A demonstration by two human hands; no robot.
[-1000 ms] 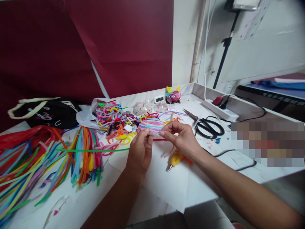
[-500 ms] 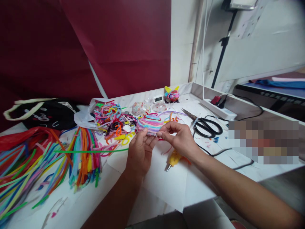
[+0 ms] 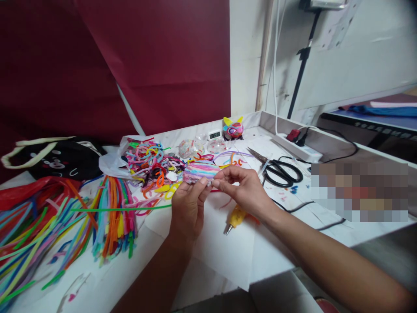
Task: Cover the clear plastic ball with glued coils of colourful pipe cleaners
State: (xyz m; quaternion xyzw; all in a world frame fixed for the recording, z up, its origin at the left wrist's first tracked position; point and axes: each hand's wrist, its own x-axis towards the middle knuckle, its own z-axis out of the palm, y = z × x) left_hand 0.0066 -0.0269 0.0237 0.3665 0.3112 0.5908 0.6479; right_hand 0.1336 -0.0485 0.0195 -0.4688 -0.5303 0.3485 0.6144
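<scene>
My left hand (image 3: 190, 202) is closed around the lower edge of a rounded craft piece (image 3: 200, 170) covered in pink, blue and purple stripes of fuzzy pipe cleaner. At the piece's right edge, the thumb and fingers of my right hand (image 3: 239, 184) pinch together; whether a small strand lies between them is hidden. Below my right hand, a yellow hot glue gun (image 3: 237, 217) rests on white paper, its metal nozzle pointing toward me. Large black-handled scissors (image 3: 285, 173) lie to the right, blades slightly apart.
Bundled pipe cleaners (image 3: 114, 217) spread over the left side, beside a black bag (image 3: 55, 158). Behind my hands are a heap of pipe-cleaner scraps (image 3: 143, 158), a small digital clock (image 3: 214, 135) and a colourful horned figure (image 3: 233, 129). A power strip (image 3: 296, 148) with cables sits at right.
The striped piece has tilted in my hands, so its red-outlined top no longer shows and the stripes face me. My left fingers have curled in more; my right hand stays at its edge.
</scene>
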